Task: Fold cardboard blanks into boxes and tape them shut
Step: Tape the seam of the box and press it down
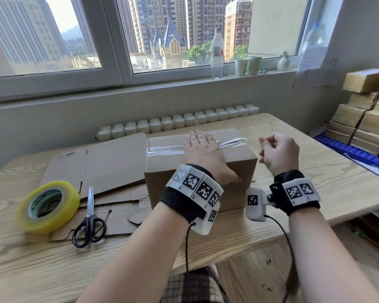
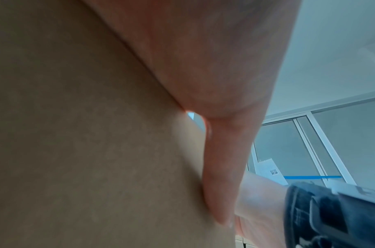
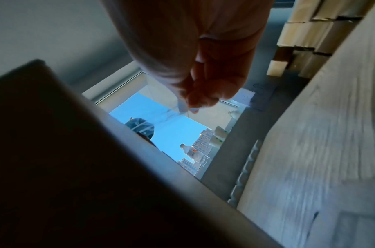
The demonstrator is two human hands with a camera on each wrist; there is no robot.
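I see the cardboard box (image 1: 200, 169) standing on the wooden table (image 1: 293, 184), a strip of clear tape (image 1: 164, 150) running along its top seam. My left hand (image 1: 202, 153) lies flat on top of the box over the tape, fingers straight and pointing toward the window; in the left wrist view the thumb (image 2: 222, 176) presses against the box's near side. My right hand (image 1: 279, 153) hovers just right of the box, off its surface, fingers curled in. In the right wrist view its fingertips (image 3: 203, 99) seem to pinch a thin clear strip, likely the tape's loose end, though it's too faint for me to be sure. Flat cardboard blanks (image 1: 101, 162) lie on the table left of the box, touching it. A yellow-rimmed tape roll (image 1: 48, 206) stands tilted near the left front edge, with black-handled scissors (image 1: 89, 217) just beside it on the blanks.
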